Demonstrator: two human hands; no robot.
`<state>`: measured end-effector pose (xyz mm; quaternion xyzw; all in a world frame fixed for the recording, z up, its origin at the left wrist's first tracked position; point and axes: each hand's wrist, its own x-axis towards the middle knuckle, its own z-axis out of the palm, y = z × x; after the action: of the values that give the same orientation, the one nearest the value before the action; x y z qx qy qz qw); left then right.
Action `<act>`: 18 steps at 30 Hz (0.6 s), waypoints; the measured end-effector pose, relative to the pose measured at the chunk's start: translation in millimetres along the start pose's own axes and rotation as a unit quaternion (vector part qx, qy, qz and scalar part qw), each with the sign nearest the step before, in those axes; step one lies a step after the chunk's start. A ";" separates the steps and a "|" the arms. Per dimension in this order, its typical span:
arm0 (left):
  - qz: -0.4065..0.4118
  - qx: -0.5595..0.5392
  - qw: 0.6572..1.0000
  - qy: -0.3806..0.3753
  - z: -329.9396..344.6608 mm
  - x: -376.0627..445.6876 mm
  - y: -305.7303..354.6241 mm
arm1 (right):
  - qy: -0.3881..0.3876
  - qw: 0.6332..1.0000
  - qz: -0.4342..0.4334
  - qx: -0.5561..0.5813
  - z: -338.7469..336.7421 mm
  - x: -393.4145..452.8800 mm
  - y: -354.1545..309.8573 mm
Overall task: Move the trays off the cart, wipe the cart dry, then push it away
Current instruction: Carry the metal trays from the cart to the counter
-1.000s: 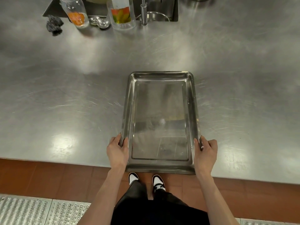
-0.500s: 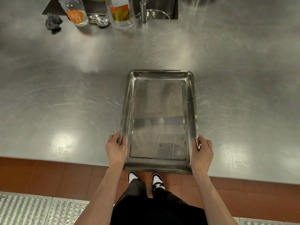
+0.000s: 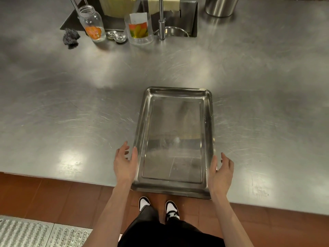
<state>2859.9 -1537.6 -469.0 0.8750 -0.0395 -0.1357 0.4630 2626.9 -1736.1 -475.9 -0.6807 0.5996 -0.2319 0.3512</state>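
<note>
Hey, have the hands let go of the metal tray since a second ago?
Yes. Both the left hand and right hand opened outward off the tray rims, while it overhangs the counter edge.

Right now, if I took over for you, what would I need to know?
Left hand: open, beside the tray's left rim, grip let go.
Right hand: open, beside the right rim.
Tray: empty, flat on the steel counter, its near end sticking out past the counter edge.
Done: this tray is set down.
Left: the cart isn't in view; any other trays, wiping, pushing away.
</note>
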 end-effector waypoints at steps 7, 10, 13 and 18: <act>0.056 -0.161 0.985 0.012 -35.0 -19.6 84.0 | 0.017 0.990 -0.067 0.122 -28.8 14.2 -77.9; 0.083 -0.196 0.977 0.032 -49.7 -28.5 111.2 | 0.003 0.971 -0.102 0.214 -28.9 13.3 -110.4; 0.111 -0.225 0.966 0.066 -68.6 -39.0 124.4 | -0.048 0.943 -0.162 0.287 -24.2 1.6 -146.2; 0.151 -0.235 0.948 0.153 -110.9 -51.1 122.0 | -0.163 0.884 -0.269 0.345 -21.7 -29.7 -207.0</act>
<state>2848.1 -1508.3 -299.3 0.7354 -0.0668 0.0657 0.6711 2741.0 -1704.3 -302.3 -0.6800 0.2095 -0.3952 0.5809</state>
